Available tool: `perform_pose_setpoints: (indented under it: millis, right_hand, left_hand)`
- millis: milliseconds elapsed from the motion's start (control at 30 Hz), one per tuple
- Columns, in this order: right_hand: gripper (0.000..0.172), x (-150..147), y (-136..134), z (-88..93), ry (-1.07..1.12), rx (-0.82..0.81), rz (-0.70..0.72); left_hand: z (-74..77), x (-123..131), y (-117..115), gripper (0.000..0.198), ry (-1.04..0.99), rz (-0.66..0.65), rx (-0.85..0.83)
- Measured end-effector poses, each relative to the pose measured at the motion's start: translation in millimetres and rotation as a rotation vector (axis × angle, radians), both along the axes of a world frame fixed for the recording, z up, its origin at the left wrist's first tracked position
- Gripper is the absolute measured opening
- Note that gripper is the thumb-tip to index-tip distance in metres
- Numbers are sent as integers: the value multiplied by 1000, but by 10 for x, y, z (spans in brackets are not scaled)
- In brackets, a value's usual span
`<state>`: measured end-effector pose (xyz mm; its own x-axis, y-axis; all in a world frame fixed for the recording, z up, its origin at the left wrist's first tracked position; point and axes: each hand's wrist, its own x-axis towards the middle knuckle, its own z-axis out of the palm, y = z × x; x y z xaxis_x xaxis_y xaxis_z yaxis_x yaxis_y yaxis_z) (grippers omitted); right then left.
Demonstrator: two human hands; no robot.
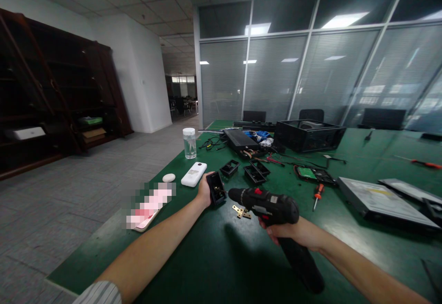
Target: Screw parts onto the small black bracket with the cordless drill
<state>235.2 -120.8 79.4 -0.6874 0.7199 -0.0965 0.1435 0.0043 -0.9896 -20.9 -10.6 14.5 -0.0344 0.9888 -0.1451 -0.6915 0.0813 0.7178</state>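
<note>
My left hand (204, 191) grips a small black box-shaped frame (216, 189) by its left side, with the hollow inside turned toward me. Small brass-coloured parts show within it. In my right hand (293, 231) is a black cordless drill (267, 203), fingers wrapped round its handle. The drill points left, its chuck close to the frame's right side; whether the bit touches the frame I cannot tell. Below the chuck, several brass-coloured metal plates (241, 211) lie on the green table (193, 267). More black frames (255, 173) of similar shape sit just beyond.
To the left are a white power-bank-like device (194, 174), a round white object (169, 178), a blurred-out pink item (148, 212) and a lidded clear jar (189, 144). Rightward lie an orange screwdriver (318, 195), a flat metal drive (386, 205) and a black open case (309, 136).
</note>
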Motion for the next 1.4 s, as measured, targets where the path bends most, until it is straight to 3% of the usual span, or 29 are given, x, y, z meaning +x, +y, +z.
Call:
perform_pose_setpoints:
  millis: [1400]
  right_hand:
    - [24, 22, 37, -47, 15, -11, -6]
  left_hand:
    - [-25, -7, 36, 29, 15, -33, -28]
